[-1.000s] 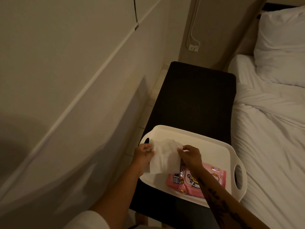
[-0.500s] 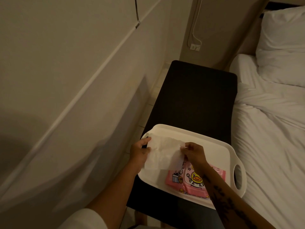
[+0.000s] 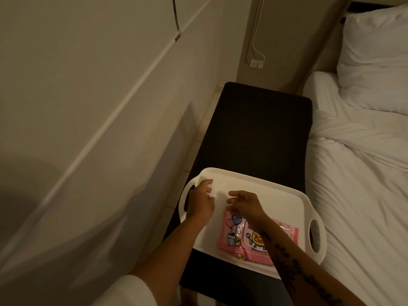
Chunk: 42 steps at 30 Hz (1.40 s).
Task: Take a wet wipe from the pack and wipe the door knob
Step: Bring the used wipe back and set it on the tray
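Note:
A pink wet wipe pack with cartoon prints lies on the white tray, which rests on a dark bench. My left hand hovers over the tray's left end with its fingers spread. My right hand is just above the pack's far edge, fingers extended to the left and apart. Between the two hands a pale patch, the white wipe, seems to lie flat on the tray and barely stands out from it. No door knob is in view.
The dark bench runs away from me between a beige panelled wall on the left and a white bed with a pillow on the right. A socket with a cable sits on the far wall.
The wipe was stretched in the air between both hands. Now both hands have dropped onto the tray with fingers spread, and the wipe no longer hangs between them.

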Motion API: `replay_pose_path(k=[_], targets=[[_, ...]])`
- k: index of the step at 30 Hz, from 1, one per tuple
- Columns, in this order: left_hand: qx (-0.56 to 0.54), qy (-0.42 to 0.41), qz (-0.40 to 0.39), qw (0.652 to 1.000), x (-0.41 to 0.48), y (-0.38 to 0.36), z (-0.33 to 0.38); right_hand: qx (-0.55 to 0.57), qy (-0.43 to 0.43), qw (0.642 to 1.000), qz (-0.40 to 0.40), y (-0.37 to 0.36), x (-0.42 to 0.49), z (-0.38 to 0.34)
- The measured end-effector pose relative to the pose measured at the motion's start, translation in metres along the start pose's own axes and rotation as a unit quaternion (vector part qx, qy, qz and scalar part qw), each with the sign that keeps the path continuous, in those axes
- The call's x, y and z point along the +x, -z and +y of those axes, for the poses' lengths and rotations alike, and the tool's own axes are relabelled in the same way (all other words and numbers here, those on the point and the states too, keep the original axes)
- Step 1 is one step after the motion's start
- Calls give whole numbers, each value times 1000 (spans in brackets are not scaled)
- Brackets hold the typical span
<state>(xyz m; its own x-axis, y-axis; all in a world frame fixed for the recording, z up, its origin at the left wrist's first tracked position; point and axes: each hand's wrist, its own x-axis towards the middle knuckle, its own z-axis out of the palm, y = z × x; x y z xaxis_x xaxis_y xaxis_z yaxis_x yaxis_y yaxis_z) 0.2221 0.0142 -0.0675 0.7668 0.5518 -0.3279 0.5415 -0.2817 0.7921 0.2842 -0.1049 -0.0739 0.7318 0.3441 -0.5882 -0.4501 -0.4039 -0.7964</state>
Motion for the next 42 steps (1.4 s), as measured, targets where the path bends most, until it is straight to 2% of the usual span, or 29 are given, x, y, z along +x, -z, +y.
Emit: replay_pose_path(k=[6,10,14,17,24,28,31,34,37,39,42], targets=[[0,22,-80,997,1,-13,-15,2,-4,1000,5,10,-6,7],[126,-43,-77,988,4,-8,-32,-3,-7,1000,8,12,-6,11],[332,-121,-159,922,4,-9,-44,-3,-8,1000,9,9,-7,15],[412,-153,-160,884,8,-8,-47,-24,-5,1000,6,9,-7,16],[461,-174,-142,859,15,7,-53,-51,5,999,-4,10,-9,17],[425,-168,-139,878,8,7,-57,-90,26,995,18,13,-13,15],[405,-173,-148,885,5,5,-54,-198,105,974,45,12,-15,13],[432,-201,-151,866,10,5,-48,-305,163,938,33,7,-11,10],[478,-238,-139,834,22,7,-44,-385,177,906,12,-4,-1,13],[502,-245,-158,814,30,8,-47,-424,173,889,22,-13,5,19],[496,-239,-186,814,37,12,-54,-506,176,844,26,-25,11,30]])
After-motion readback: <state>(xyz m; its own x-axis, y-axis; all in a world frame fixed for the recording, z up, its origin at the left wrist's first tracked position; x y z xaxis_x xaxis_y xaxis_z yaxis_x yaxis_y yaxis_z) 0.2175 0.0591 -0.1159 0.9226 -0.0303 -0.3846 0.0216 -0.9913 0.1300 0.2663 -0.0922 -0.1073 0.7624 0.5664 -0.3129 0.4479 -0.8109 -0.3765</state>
